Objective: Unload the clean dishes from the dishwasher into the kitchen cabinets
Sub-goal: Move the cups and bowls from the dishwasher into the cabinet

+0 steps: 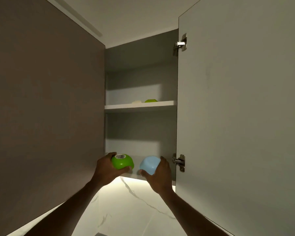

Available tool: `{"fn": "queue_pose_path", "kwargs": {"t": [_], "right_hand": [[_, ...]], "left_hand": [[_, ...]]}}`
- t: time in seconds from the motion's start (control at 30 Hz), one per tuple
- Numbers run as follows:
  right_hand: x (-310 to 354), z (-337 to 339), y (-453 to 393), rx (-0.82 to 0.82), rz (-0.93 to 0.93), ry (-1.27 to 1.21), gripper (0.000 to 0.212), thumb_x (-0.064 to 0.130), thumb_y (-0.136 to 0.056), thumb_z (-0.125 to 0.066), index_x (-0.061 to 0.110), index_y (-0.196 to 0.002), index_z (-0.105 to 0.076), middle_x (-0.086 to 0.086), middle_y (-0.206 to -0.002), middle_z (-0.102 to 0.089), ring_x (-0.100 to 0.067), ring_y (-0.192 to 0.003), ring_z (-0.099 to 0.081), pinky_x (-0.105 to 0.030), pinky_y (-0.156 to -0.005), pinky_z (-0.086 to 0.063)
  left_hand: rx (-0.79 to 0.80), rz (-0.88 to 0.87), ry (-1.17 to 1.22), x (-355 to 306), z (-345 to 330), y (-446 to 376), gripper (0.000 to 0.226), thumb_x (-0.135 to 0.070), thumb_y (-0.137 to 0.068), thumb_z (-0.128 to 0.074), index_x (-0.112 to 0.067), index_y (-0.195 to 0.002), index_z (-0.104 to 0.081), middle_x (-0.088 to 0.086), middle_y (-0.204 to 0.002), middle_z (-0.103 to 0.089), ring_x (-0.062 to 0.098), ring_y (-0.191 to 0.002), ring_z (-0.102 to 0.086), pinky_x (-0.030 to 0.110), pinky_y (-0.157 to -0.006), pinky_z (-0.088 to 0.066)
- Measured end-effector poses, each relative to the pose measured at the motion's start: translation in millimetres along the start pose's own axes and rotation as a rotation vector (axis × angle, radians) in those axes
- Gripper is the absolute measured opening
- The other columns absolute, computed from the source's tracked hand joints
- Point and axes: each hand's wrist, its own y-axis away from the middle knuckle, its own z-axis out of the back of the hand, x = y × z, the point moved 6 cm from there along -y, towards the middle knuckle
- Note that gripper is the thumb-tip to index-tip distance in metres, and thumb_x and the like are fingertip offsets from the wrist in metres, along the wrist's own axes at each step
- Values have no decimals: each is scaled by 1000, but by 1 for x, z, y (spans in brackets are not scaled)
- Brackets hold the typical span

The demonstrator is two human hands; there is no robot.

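I look up into an open wall cabinet. My left hand (106,168) grips a green bowl (123,162), turned bottom-up with a sticker on its base, at the front edge of the bottom shelf (134,175). My right hand (157,173) grips a light blue bowl (149,165), also bottom-up, just to the right of the green one at the same shelf edge. Both bowls are apart from each other by a small gap.
On the middle shelf (140,104) lie a white dish (137,102) and another green bowl (151,100). The right cabinet door (237,116) stands open with two metal hinges; a brown closed door (46,108) is on the left. Lit marble wall below.
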Motion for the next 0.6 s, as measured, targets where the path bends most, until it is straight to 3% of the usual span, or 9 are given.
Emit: {"fn": "queue_pose_path", "kwargs": {"t": [0.1, 0.23, 0.37, 0.43, 0.5, 0.6], "right_hand": [[-7, -2, -18, -54, -62, 109, 119, 67, -70, -85, 6, -157, -30, -10, -149, -48, -29, -138, -49, -42, -111, -46], [-19, -1, -46, -36, -161, 204, 114, 63, -83, -77, 6, -162, -17, -12, -157, -42, -30, -144, -44, -37, -116, -39], [-31, -3, -66, -57, -246, 252, 108, 56, -88, -76, 3, -160, -16, -15, -155, -44, -30, -142, -46, -32, -111, -35], [-36, -4, -69, -81, -272, 314, 103, 58, -86, -77, 3, -155, -24, -14, -146, -51, -30, -135, -52, -31, -106, -39], [-38, -6, -71, -100, -304, 380, 97, 61, -82, -78, 6, -147, -34, -10, -134, -58, -29, -126, -59, -32, -98, -45], [-43, -10, -73, -75, -363, 447, 98, 64, -83, -75, 7, -148, -31, -9, -135, -56, -29, -129, -57, -32, -94, -43]], "left_hand": [[47, -35, 16, 1, -23, -31, 115, -76, -45, -88, -17, -139, -61, -3, -121, -71, 15, -107, -67, 27, -94, -52], [106, -40, 51, 3, -58, -72, 103, -72, -49, -92, -22, -134, -64, -6, -120, -71, 11, -104, -64, 23, -91, -48], [197, -67, 36, 1, -95, -93, 86, -69, -53, -92, -26, -123, -67, -15, -101, -68, 5, -89, -61, 15, -77, -42], [250, -77, 37, 4, -112, -98, 80, -69, -51, -92, -29, -116, -68, -21, -94, -66, -3, -84, -60, 9, -70, -41], [298, -81, 17, 11, -126, -102, 87, -77, -45, -88, -29, -115, -68, -18, -98, -69, -1, -89, -63, 14, -74, -48], [347, -64, -27, 26, -144, -107, 101, -86, -42, -81, -26, -122, -67, -8, -114, -72, 14, -105, -65, 25, -88, -52]]}}
